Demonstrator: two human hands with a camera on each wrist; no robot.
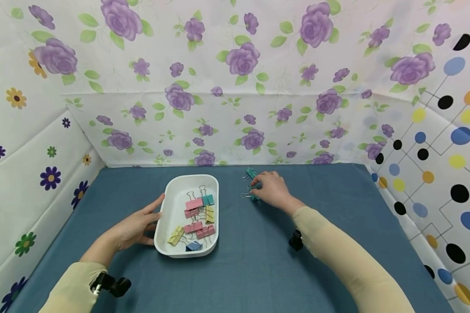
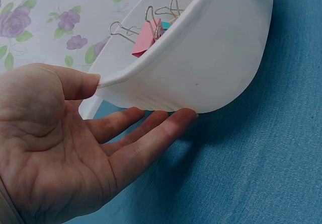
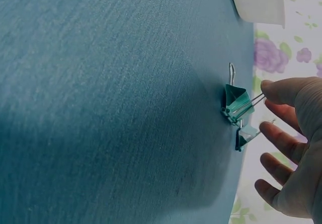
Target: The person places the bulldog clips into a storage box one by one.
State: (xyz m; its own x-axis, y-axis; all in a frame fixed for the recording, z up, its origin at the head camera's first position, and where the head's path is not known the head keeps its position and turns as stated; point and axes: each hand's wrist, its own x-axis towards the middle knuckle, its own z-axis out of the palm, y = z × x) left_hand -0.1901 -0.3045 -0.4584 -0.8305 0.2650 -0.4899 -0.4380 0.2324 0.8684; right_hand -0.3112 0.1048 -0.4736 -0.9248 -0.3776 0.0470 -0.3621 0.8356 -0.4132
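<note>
A white tray holds several binder clips in pink, yellow, blue and teal. My left hand rests at the tray's left side, fingers fairly straight; in the left wrist view its thumb meets the rim and its fingertips touch the outer wall. To the right of the tray, my right hand pinches a wire handle of the nearer teal binder clip between thumb and index finger. A second teal binder clip lies just behind it, close to my other fingers.
Blue cloth covers the table. At its back edge rises a flowered curtain, with a dotted curtain along the right and another flowered one on the left. Black camera mounts sit on both wrists.
</note>
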